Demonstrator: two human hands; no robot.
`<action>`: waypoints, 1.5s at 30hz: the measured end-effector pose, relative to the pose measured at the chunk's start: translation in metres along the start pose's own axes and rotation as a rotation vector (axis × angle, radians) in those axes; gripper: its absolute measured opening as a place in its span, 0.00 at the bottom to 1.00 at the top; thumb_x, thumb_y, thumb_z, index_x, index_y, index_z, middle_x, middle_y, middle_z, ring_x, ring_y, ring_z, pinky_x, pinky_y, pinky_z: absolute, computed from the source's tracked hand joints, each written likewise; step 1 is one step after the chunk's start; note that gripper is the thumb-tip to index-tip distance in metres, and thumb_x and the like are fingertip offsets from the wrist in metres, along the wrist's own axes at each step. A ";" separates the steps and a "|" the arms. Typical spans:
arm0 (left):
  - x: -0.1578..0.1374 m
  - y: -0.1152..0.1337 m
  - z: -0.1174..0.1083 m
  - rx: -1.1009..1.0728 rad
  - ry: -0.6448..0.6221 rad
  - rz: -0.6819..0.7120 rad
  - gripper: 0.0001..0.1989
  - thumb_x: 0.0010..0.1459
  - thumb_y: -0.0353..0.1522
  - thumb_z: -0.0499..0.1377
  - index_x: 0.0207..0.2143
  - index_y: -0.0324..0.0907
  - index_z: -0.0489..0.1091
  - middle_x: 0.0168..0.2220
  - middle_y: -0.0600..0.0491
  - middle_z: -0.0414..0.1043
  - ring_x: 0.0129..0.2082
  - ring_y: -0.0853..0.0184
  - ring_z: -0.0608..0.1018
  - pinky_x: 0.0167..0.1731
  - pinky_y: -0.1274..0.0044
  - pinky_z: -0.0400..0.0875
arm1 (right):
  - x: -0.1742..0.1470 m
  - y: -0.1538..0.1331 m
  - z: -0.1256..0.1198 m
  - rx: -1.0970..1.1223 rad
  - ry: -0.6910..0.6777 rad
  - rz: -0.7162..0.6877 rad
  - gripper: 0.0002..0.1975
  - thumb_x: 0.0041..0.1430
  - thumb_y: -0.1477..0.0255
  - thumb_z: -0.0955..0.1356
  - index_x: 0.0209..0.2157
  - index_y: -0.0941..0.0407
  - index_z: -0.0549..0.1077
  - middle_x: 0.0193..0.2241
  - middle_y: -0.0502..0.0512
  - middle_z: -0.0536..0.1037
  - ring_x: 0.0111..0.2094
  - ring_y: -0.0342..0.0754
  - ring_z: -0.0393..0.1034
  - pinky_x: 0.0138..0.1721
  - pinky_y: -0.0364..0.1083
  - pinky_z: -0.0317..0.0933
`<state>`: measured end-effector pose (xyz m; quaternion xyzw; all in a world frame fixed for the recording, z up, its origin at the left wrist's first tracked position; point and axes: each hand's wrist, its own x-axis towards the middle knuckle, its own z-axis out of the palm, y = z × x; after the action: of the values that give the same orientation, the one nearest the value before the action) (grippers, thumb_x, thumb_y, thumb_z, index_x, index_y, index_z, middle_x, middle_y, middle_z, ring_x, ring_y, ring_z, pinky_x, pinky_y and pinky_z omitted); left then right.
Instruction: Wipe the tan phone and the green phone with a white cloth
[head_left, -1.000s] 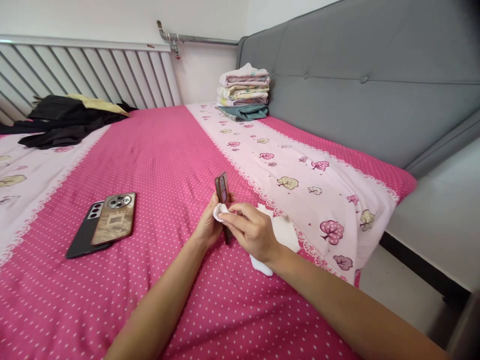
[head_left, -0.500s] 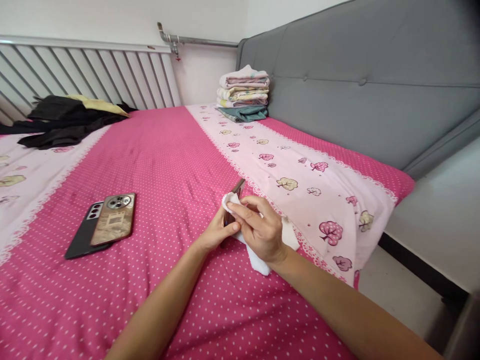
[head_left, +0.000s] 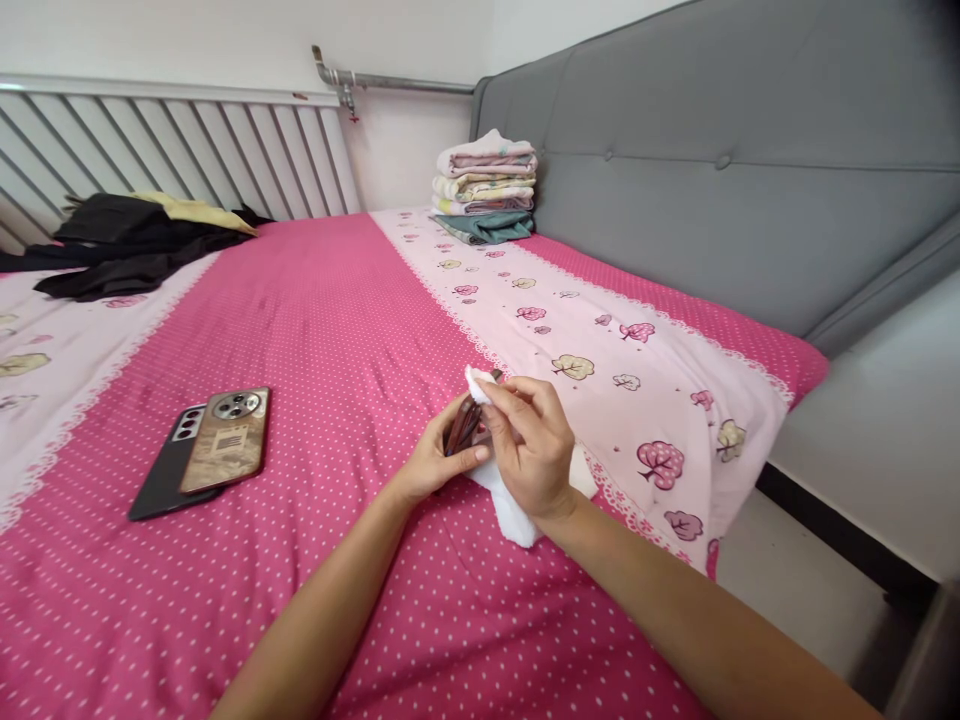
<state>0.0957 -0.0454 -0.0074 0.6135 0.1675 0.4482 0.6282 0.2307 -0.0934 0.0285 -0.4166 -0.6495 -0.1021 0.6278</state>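
My left hand (head_left: 435, 458) is closed around a pair of dark brown glasses (head_left: 463, 425), their glossy frame partly covered by my fingers. Between the thumb and fingers of my right hand (head_left: 531, 445), a white cloth (head_left: 516, 518) is pinched. One bunched corner of it sticks up beside the glasses' upper end, and the rest hangs below my right hand onto the bed. Both hands are close together, just above the pink dotted bedspread (head_left: 315, 560). Whether the cloth touches the frame is hard to make out.
To the left, a gold-brown phone (head_left: 229, 445) lies partly over a black phone (head_left: 161, 470). Folded cloths (head_left: 486, 185) are stacked by the grey headboard (head_left: 675, 130). Dark clothes (head_left: 120, 235) lie near the white radiator (head_left: 225, 140). The bed's edge is at the right.
My right hand has shifted slightly right and up with the pinched cloth corner, uncovering more of the brown frame. My left hand has hardly moved and still holds the glasses.
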 end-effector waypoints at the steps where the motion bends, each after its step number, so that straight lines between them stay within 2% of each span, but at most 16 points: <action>1: 0.000 -0.001 -0.002 -0.001 0.002 -0.011 0.29 0.48 0.32 0.70 0.54 0.46 0.71 0.59 0.46 0.70 0.58 0.54 0.72 0.59 0.65 0.65 | 0.000 0.002 0.000 -0.017 0.003 0.023 0.15 0.67 0.75 0.63 0.51 0.49 0.76 0.38 0.55 0.72 0.38 0.45 0.71 0.37 0.46 0.72; 6: 0.000 -0.005 -0.010 0.007 -0.012 -0.038 0.32 0.47 0.31 0.70 0.56 0.47 0.70 0.53 0.47 0.75 0.53 0.56 0.76 0.57 0.65 0.66 | -0.001 0.015 0.002 -0.010 0.042 0.093 0.15 0.66 0.77 0.64 0.49 0.51 0.76 0.37 0.54 0.71 0.38 0.46 0.70 0.37 0.46 0.71; 12: -0.001 -0.001 -0.016 0.054 -0.020 -0.060 0.27 0.48 0.35 0.70 0.52 0.43 0.74 0.48 0.46 0.77 0.50 0.57 0.77 0.56 0.65 0.66 | -0.004 0.022 0.006 0.003 0.044 0.167 0.14 0.65 0.75 0.63 0.49 0.51 0.76 0.36 0.54 0.72 0.38 0.47 0.71 0.39 0.48 0.71; 19: -0.004 0.001 -0.020 0.035 0.059 -0.073 0.21 0.48 0.37 0.69 0.46 0.42 0.77 0.45 0.48 0.79 0.47 0.59 0.79 0.51 0.70 0.69 | -0.009 0.020 0.010 0.022 0.014 0.203 0.12 0.66 0.73 0.64 0.47 0.54 0.76 0.36 0.55 0.74 0.38 0.47 0.72 0.40 0.48 0.70; 26: -0.002 -0.001 -0.021 -0.045 0.179 -0.086 0.23 0.46 0.39 0.69 0.46 0.40 0.77 0.42 0.47 0.80 0.42 0.59 0.80 0.49 0.70 0.72 | -0.018 0.023 0.015 0.033 -0.148 0.286 0.12 0.66 0.70 0.64 0.43 0.56 0.77 0.35 0.56 0.75 0.38 0.49 0.72 0.41 0.49 0.69; 34: -0.002 -0.002 -0.023 -0.004 0.326 -0.123 0.25 0.42 0.40 0.70 0.43 0.38 0.77 0.42 0.46 0.80 0.42 0.57 0.80 0.46 0.70 0.73 | -0.023 0.022 0.015 0.018 -0.255 0.345 0.13 0.66 0.68 0.63 0.44 0.55 0.78 0.37 0.57 0.76 0.39 0.50 0.73 0.42 0.48 0.68; 40: 0.000 0.001 -0.020 -0.054 0.374 -0.116 0.23 0.39 0.39 0.71 0.39 0.39 0.78 0.38 0.48 0.80 0.36 0.61 0.79 0.42 0.72 0.74 | -0.025 0.023 0.017 -0.012 -0.318 0.359 0.13 0.65 0.68 0.63 0.44 0.55 0.78 0.38 0.57 0.77 0.41 0.50 0.73 0.44 0.48 0.68; 45: 0.001 0.002 -0.020 -0.075 0.391 -0.118 0.23 0.38 0.39 0.72 0.38 0.39 0.78 0.37 0.49 0.81 0.35 0.62 0.79 0.42 0.73 0.74 | -0.027 0.024 0.017 -0.020 -0.363 0.361 0.13 0.65 0.69 0.64 0.44 0.56 0.78 0.37 0.57 0.77 0.40 0.50 0.73 0.43 0.48 0.67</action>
<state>0.0806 -0.0322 -0.0088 0.4801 0.3050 0.5271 0.6314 0.2312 -0.0778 -0.0082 -0.5435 -0.6656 0.0817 0.5049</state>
